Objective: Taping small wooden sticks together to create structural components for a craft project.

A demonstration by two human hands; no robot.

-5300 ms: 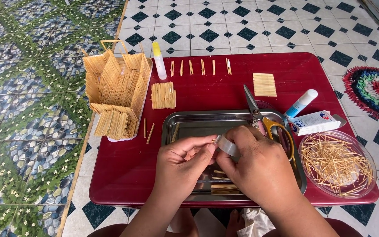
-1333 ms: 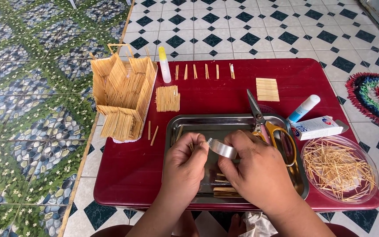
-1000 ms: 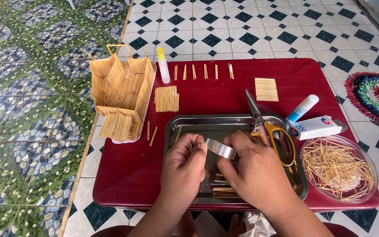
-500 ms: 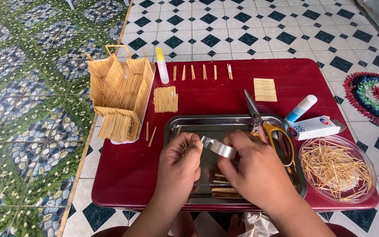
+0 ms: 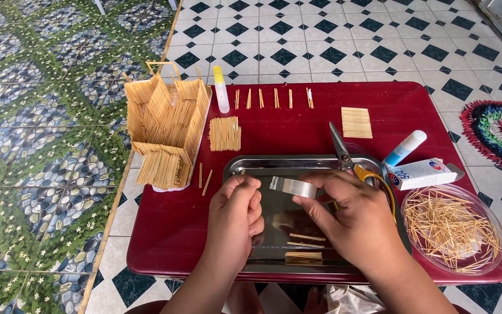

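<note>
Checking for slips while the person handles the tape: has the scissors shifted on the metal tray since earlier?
No. The scissors lie across the metal tray's far right rim, as before.

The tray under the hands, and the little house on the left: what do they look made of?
Tray: looks like polished metal, probably steel, since it is silvery and mirrors the hands. Little house: pale wooden sticks, apparently toothpicks packed side by side, matte and unpainted, like the loose ones in the clear bowl.

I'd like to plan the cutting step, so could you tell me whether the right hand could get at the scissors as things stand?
Probably not at once: the right hand holds the tape roll. The scissors lie uncovered just beyond it.
</note>
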